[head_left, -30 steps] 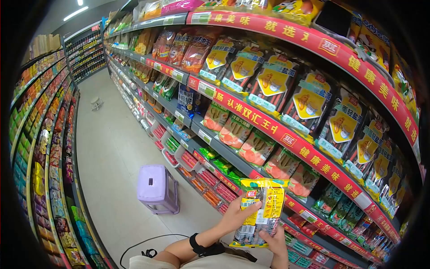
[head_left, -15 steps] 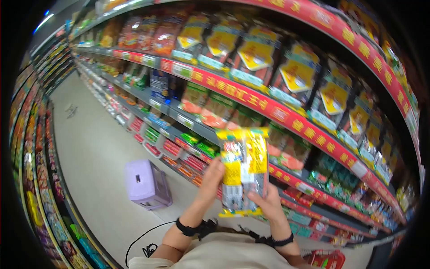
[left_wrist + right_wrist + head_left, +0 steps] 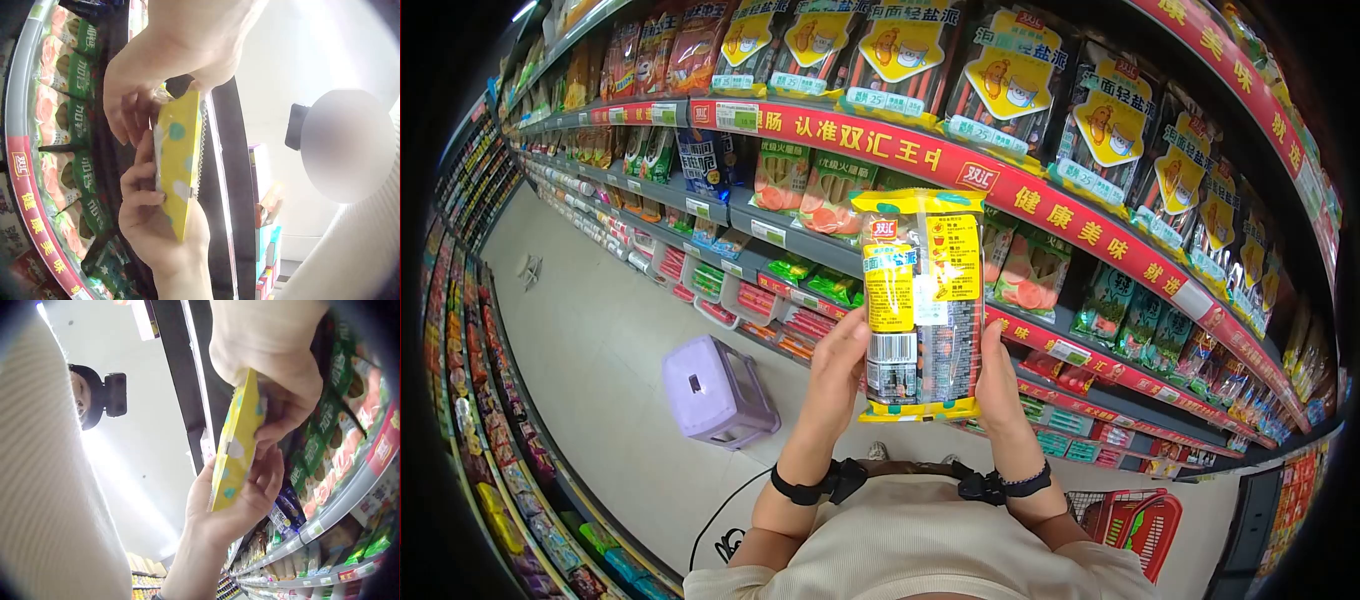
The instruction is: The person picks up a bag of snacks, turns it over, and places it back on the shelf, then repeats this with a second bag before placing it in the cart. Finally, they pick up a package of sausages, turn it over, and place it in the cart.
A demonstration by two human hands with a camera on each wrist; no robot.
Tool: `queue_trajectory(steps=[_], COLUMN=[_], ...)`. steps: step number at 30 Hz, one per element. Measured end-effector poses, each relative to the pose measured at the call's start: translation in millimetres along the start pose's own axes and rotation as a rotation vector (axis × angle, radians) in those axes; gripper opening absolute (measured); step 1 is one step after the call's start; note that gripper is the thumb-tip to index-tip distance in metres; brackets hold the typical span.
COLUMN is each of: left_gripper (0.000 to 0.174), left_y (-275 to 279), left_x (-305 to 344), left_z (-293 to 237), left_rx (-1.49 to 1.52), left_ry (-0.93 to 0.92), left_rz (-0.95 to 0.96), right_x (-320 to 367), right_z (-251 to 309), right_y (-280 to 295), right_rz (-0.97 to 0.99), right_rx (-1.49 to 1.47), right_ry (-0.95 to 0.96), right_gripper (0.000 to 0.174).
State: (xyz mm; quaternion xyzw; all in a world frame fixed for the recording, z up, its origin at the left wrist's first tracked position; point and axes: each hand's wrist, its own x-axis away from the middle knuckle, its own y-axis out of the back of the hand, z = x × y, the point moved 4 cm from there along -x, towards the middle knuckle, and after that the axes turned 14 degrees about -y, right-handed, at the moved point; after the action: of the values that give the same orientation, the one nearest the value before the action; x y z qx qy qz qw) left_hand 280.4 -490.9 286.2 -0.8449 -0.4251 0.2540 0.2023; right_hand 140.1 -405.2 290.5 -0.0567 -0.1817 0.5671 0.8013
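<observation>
A yellow and black sausage pack (image 3: 922, 330) is held upright in front of the body, its printed back with a barcode facing the head camera. My left hand (image 3: 837, 362) grips its left edge, and my right hand (image 3: 1002, 385) grips the right edge. In the left wrist view, fingers of both hands curl behind the pack (image 3: 179, 159), close to one another. The right wrist view shows the yellow end of the pack (image 3: 236, 447) between the two palms.
Shelves of similar sausage packs (image 3: 1012, 75) run along the front and right, behind red label strips (image 3: 890, 140). A lilac plastic stool (image 3: 710, 385) stands on the floor to the left. At the lower right is a red shopping basket (image 3: 1145, 525). Another shelf row (image 3: 485, 420) lines the left.
The pack is higher in the head view and faces the camera more squarely. Both thumbs have shifted from its front towards the side edges. The head view has turned down and right.
</observation>
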Motion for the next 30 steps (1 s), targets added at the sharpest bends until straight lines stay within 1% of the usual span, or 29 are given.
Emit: queue_trajectory(steps=[2, 3, 5, 6, 8, 10, 11, 13, 14, 16, 17, 19, 21, 23, 24, 25, 28, 30], left_gripper=[0.051, 0.051, 0.064, 0.069, 0.069, 0.067, 0.067, 0.068, 0.068, 0.070, 0.070, 0.071, 0.071, 0.071, 0.072, 0.072, 0.072, 0.072], left_y=[-4.6, -6.3, -12.6, -17.8, -21.4, -23.8, -24.3, -23.0, -21.5, -16.4, -11.4, -0.8, 13.8, 28.4, 36.9, 46.1, 81.9, 112.7], left_x=[0.1, 0.4, 3.0, 4.2, 4.0, 4.4, 2.7, 1.3, -0.6, -1.0, -1.9, -7.4, -14.7, -20.1, -24.1, -28.1, -47.2, -55.0], left_z=[-0.3, 0.4, 1.1, -2.0, 0.7, 2.7, 3.9, 12.6, 11.7, 12.9, 10.5, 5.4, 0.5, -1.5, -3.3, -7.1, -27.0, -38.2], left_rx=[0.030, 0.029, 0.004, 0.014, -0.001, -0.060, -0.070, -0.097, -0.100, -0.111, -0.118, -0.110, -0.096, -0.106, -0.130, -0.129, -0.092, -0.133], left_ry=[-0.013, -0.018, -0.060, -0.030, -0.033, -0.012, -0.058, -0.077, -0.115, -0.041, -0.062, -0.041, -0.029, -0.018, -0.058, -0.050, -0.040, -0.007], left_rz=[0.084, 0.087, 0.091, 0.092, 0.071, 0.043, 0.034, 0.029, -0.006, -0.018, -0.040, -0.039, -0.025, 0.034, 0.040, 0.048, 0.094, 0.135], right_x=[-0.8, -1.5, -0.5, 0.4, 1.6, 1.4, -1.1, -2.6, -7.4, -17.3, -21.3, -29.2, -37.7, -44.4, -48.5, -53.7, -76.4, -86.9], right_z=[1.3, -1.0, -2.6, -1.2, 0.2, -1.4, 2.5, 2.0, 0.7, -5.8, -8.5, -9.5, -12.1, -16.6, -17.7, -22.7, -40.1, -54.4], right_y=[1.6, 3.6, 5.0, 4.7, 3.8, 10.5, 10.3, 12.5, 11.3, 11.9, 8.0, -2.5, -15.4, -26.1, -33.1, -39.7, -67.0, -88.4], right_rz=[-0.014, -0.011, -0.004, -0.001, 0.016, -0.119, -0.079, -0.024, 0.019, -0.005, 0.024, 0.002, 0.002, -0.017, -0.005, -0.014, -0.080, -0.099], right_rx=[-0.023, -0.035, -0.046, -0.043, -0.040, -0.018, -0.003, -0.047, -0.020, -0.095, -0.084, -0.004, -0.045, -0.072, -0.073, -0.078, -0.063, -0.032], right_ry=[0.017, -0.002, -0.020, -0.011, 0.007, -0.008, 0.013, -0.077, -0.081, -0.085, -0.091, -0.045, -0.046, -0.054, -0.053, -0.052, 0.001, -0.057], right_gripper=[0.062, 0.062, 0.061, 0.059, 0.058, 0.058, 0.058, 0.058, 0.058, 0.054, 0.054, 0.052, 0.050, 0.050, 0.050, 0.050, 0.045, 0.039])
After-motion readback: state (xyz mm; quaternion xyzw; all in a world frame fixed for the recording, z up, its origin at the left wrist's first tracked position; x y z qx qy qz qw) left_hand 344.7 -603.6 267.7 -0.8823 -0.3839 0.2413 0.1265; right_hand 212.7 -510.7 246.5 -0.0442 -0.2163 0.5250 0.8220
